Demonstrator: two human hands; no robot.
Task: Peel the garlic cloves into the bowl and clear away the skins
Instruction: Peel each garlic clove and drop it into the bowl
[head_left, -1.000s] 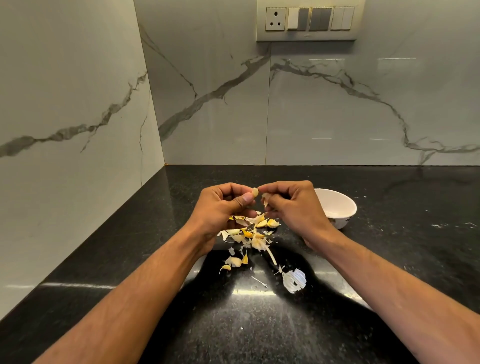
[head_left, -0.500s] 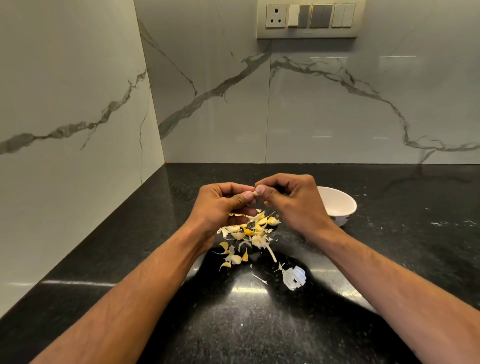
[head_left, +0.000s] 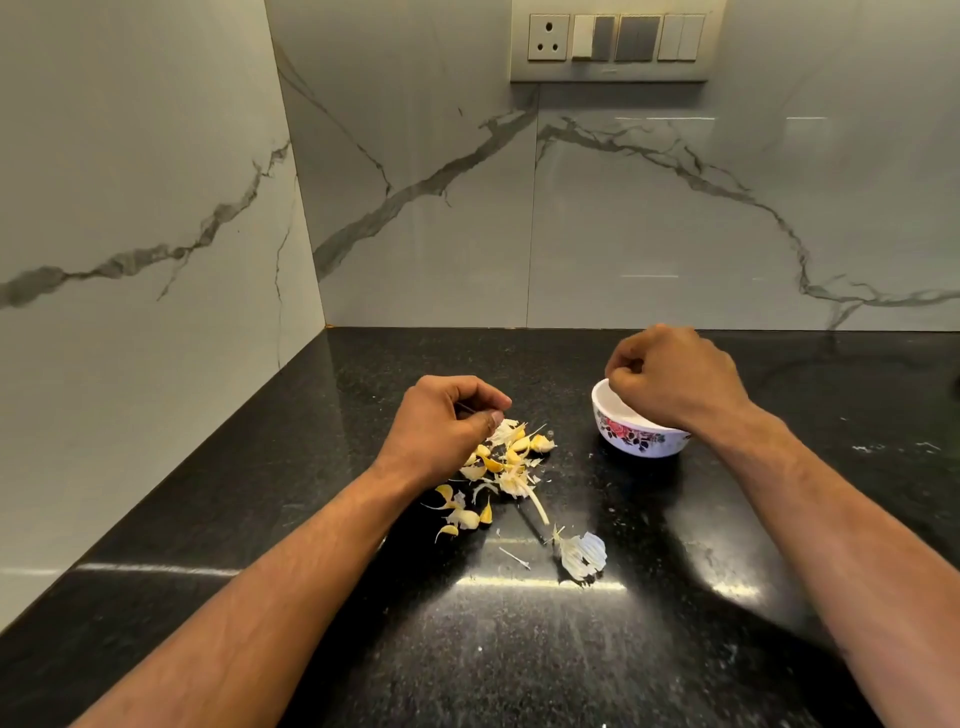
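My right hand (head_left: 675, 382) hovers over the white flowered bowl (head_left: 641, 441) at the right, knuckles up and fingers curled tight; whatever they hold is hidden, and the garlic clove seen before shows nowhere else. My left hand (head_left: 447, 423) stays low over the pile of garlic skins and yellowish cloves (head_left: 511, 462) on the black counter, thumb and forefinger pinching a thin sliver of skin. The hand covers the pile's left part. The bowl's inside is mostly hidden behind my right hand.
A loose white papery skin (head_left: 584, 553) and thin stem bits lie nearer me. Marble walls close the counter (head_left: 519, 649) at the left and back. A switch panel (head_left: 615, 39) is on the back wall.
My hands were together above the pile, both pinching one clove. My right hand has moved right and back to the bowl; my left hand has dropped toward the pile.
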